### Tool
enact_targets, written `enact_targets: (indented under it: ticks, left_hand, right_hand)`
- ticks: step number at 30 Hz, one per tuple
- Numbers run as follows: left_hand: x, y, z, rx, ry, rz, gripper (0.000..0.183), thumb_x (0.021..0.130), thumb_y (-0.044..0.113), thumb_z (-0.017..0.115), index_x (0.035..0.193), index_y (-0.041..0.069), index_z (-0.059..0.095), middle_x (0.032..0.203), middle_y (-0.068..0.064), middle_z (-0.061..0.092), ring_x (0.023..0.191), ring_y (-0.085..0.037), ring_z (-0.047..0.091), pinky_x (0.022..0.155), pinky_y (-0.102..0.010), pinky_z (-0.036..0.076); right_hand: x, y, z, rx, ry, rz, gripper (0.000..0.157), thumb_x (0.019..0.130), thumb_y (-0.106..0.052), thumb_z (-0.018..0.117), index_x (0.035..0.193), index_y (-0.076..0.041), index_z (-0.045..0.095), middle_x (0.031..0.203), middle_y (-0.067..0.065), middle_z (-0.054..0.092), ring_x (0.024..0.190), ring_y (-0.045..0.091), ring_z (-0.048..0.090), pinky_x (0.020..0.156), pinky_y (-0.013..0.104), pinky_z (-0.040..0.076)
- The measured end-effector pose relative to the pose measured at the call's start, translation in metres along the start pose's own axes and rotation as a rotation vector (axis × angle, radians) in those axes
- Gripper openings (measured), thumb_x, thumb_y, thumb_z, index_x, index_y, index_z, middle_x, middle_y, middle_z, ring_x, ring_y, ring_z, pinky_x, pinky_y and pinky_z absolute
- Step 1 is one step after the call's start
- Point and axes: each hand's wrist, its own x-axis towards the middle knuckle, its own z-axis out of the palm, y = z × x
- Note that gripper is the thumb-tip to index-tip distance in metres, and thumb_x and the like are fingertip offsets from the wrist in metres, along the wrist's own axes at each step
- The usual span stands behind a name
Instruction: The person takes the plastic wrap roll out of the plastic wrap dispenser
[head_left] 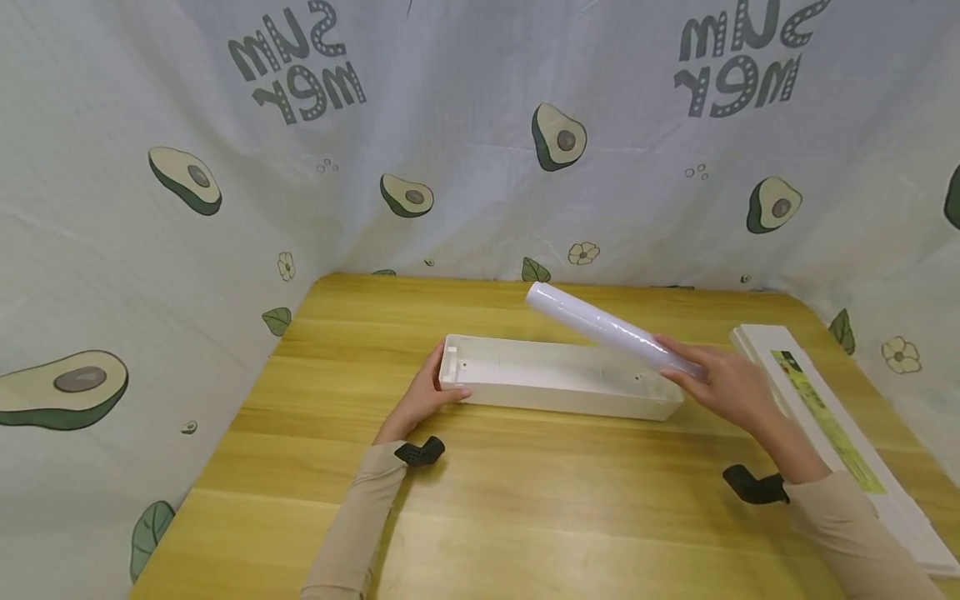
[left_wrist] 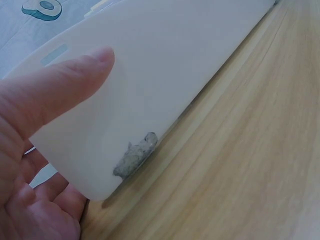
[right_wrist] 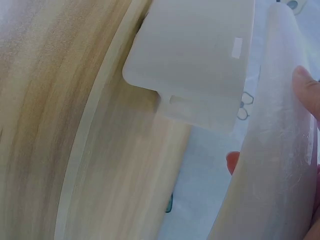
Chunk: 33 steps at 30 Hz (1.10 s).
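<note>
A long white open box (head_left: pixel 555 398) rests on the table in front of me. My left hand (head_left: pixel 423 392) grips its left end, the thumb on the front wall and the fingers round the end. In the left wrist view, the box wall (left_wrist: pixel 150 75) carries a grey smudged patch near its lower edge. My right hand (head_left: pixel 723 383) holds a roll of clear plastic film (head_left: pixel 600 327) by its right end, tilted above the box with its far end higher. The roll (right_wrist: pixel 275 130) also shows in the right wrist view, beside the box's end (right_wrist: pixel 195 60), the fingers partly hidden behind it.
At the right lies a long white lid-like piece (head_left: pixel 888 492) with a yellow-green label (head_left: pixel 825 417). The wooden table (head_left: pixel 570 508) meets a white curtain (head_left: pixel 465 125) printed with avocados at its back and sides.
</note>
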Motion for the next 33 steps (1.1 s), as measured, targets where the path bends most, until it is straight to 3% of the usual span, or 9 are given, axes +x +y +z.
enact_targets:
  ticks: [7,14,18,26,33]
  left_hand:
    - [0.001,0.002,0.0,-0.03,-0.016,-0.019,0.1,0.08,0.0,0.07,0.152,0.02,0.005,0.155,-0.01,0.022,0.135,-0.032,0.034,0.109,-0.046,0.034]
    - [-0.009,0.026,0.001,-0.012,-0.042,-0.033,0.099,0.08,0.002,0.07,0.152,0.01,0.003,0.155,-0.016,0.019,0.134,-0.036,0.034,0.108,-0.044,0.037]
    - [-0.01,0.029,0.001,-0.028,-0.038,-0.036,0.098,0.08,0.0,0.069,0.152,0.011,0.003,0.155,-0.016,0.02,0.134,-0.035,0.034,0.108,-0.044,0.036]
    - [0.001,0.001,0.0,-0.005,-0.009,-0.002,0.099,0.08,0.001,0.07,0.152,0.019,0.007,0.154,-0.011,0.024,0.133,-0.033,0.036,0.108,-0.045,0.036]
    - [0.001,0.001,0.001,0.004,0.0,0.001,0.1,0.079,0.003,0.072,0.152,0.019,0.007,0.153,-0.01,0.026,0.132,-0.031,0.038,0.107,-0.042,0.037]
  right_hand:
    - [-0.005,0.001,-0.001,-0.01,-0.013,0.053,0.059,0.08,-0.029,0.072,0.135,-0.022,0.052,0.103,0.025,0.068,0.06,0.02,0.048,0.047,0.022,0.025]
    - [-0.011,0.003,-0.001,-0.012,-0.016,0.091,0.061,0.08,-0.028,0.071,0.137,-0.025,0.049,0.103,0.027,0.067,0.057,0.019,0.045,0.045,0.023,0.024]
    - [-0.014,0.005,-0.001,-0.014,0.012,0.099,0.062,0.08,-0.029,0.072,0.137,-0.026,0.048,0.101,0.027,0.067,0.057,0.02,0.045,0.044,0.023,0.023]
    - [-0.019,0.01,-0.001,-0.03,0.023,0.131,0.058,0.082,-0.033,0.069,0.137,-0.025,0.049,0.098,0.028,0.067,0.055,0.019,0.043,0.044,0.024,0.023]
    - [-0.025,0.012,-0.001,-0.038,0.05,0.144,0.058,0.082,-0.034,0.069,0.136,-0.023,0.05,0.09,0.028,0.067,0.051,0.018,0.041,0.042,0.025,0.023]
